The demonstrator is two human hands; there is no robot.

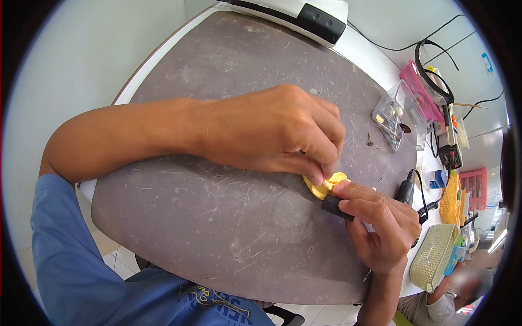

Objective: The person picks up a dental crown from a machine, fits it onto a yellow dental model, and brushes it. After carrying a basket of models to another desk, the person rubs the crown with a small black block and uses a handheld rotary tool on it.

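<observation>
Over the right part of the table, my left hand [304, 130] reaches across with thumb and fingertips pinched together. Between them shows a small white piece [327, 183], set against a yellow dental cast [313, 188]. My right hand [383, 220] comes from the lower right, its fingers closed round a short black block [336, 208]. The tip of its index finger presses at the right edge of the cast. The fingers of both hands cover much of the cast.
A clear plastic box [399, 117] holds small parts, with a small mounted bit [370, 139] beside it. A black corded handpiece [405, 191] lies behind my right hand. Baskets [433, 255] line the right side, near another person [435, 309]. A white device [304, 19] stands at the far edge.
</observation>
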